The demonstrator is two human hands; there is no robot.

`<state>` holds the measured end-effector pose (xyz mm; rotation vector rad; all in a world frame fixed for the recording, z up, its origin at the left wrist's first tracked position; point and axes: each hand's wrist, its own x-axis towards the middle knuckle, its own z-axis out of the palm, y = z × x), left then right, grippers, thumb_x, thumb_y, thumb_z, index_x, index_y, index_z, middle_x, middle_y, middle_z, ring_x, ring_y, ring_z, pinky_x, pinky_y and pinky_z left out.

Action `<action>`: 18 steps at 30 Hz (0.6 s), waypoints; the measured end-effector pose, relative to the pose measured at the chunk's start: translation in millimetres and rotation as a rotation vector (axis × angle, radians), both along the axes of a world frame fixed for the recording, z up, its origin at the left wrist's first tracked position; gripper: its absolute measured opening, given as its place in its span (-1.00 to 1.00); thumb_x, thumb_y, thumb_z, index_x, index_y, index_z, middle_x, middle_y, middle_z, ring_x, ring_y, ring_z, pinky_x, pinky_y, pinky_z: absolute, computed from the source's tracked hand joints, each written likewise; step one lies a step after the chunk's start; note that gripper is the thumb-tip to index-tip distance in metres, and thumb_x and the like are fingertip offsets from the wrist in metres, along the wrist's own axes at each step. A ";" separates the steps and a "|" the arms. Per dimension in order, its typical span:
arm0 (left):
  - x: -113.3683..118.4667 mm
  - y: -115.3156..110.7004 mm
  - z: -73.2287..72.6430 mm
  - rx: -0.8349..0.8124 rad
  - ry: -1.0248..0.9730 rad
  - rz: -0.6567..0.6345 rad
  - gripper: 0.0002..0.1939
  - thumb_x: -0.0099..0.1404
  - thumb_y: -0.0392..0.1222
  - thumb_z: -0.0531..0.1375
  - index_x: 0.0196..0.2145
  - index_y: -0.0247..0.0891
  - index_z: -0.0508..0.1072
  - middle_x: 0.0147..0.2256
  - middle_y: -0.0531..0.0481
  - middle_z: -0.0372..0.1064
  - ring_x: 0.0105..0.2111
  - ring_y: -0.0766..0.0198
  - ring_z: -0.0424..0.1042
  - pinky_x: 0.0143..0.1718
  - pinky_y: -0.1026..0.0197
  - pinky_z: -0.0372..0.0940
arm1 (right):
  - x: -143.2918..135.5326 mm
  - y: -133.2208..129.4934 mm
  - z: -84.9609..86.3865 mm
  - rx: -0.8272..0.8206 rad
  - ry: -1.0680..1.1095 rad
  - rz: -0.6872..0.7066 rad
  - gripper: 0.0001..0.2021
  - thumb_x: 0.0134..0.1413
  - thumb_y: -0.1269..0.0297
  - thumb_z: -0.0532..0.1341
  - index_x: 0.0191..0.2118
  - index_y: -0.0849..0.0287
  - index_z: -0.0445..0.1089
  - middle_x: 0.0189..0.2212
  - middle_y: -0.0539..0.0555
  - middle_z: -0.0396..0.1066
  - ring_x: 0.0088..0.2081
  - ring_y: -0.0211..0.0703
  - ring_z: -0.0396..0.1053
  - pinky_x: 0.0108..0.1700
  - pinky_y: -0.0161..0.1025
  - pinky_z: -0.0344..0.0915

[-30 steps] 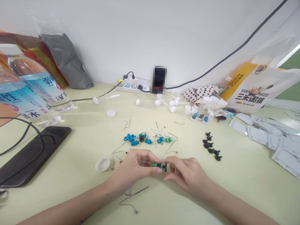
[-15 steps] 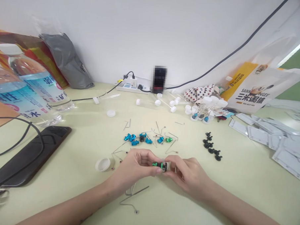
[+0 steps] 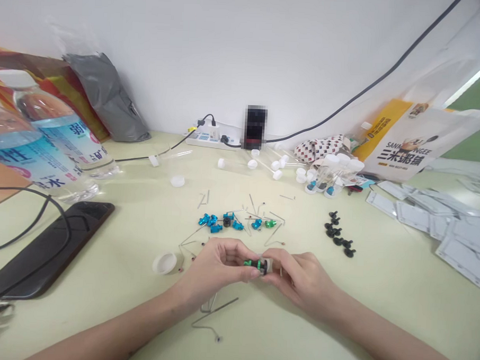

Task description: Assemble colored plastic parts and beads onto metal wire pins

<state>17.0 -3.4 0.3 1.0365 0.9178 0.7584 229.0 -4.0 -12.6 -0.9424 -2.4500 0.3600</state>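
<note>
A small clear tube (image 3: 254,264) with green and black metal parts inside lies level between my hands. My left hand (image 3: 218,264) is closed around its left end, thumb in front. My right hand (image 3: 299,275) pinches the whitish right end, which looks like a cap, though the fingers partly cover it. Beyond my hands lie several blue metal fittings (image 3: 216,228), a green fitting (image 3: 270,223) and thin bent hex keys (image 3: 275,235). A loose white cap (image 3: 165,262) sits left of my left hand, and another bent hex key (image 3: 209,328) lies nearer me.
Black screw-like parts (image 3: 337,234) lie to the right, with white cards (image 3: 429,215) beyond. Capped clear tubes (image 3: 331,176) stand at the back right. On the left are water bottles (image 3: 71,125) and a dark phone (image 3: 48,251). A power strip (image 3: 210,139) lies by the wall.
My right fingers have shifted very slightly at the tube's right end. Both hands stay in place with the tube held between them.
</note>
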 end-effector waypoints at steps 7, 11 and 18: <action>0.1 1.0 -1.5 -0.008 -0.018 -0.002 -0.83 0.03 -0.27 0.36 -0.37 -0.34 0.51 -0.43 0.00 0.50 -0.42 0.36 0.42 -0.32 0.32 0.29 | -0.1 -0.4 2.8 0.060 0.024 0.034 -0.83 0.26 0.27 0.04 -0.08 0.16 0.23 -0.43 -0.03 0.44 -0.55 -0.35 0.30 -0.50 -0.38 0.07; 0.3 1.4 -2.1 -0.005 -0.008 -0.002 -0.83 0.03 -0.27 0.36 -0.37 -0.34 0.51 -0.44 0.00 0.49 -0.42 0.36 0.41 -0.33 0.31 0.28 | -0.1 -0.5 3.2 0.043 0.016 0.033 -0.81 0.26 0.26 0.04 -0.06 0.17 0.22 -0.43 -0.04 0.43 -0.55 -0.35 0.30 -0.50 -0.38 0.07; -0.7 0.6 -5.6 0.014 0.002 -0.008 -0.82 0.04 -0.25 0.35 -0.36 -0.34 0.51 -0.38 -0.06 0.52 -0.39 0.32 0.43 -0.30 0.28 0.29 | -0.1 -0.7 -3.0 0.042 0.012 0.002 -0.80 0.24 0.22 0.06 -0.07 0.17 0.21 -0.48 -0.05 0.42 -0.58 -0.34 0.28 -0.51 -0.38 0.05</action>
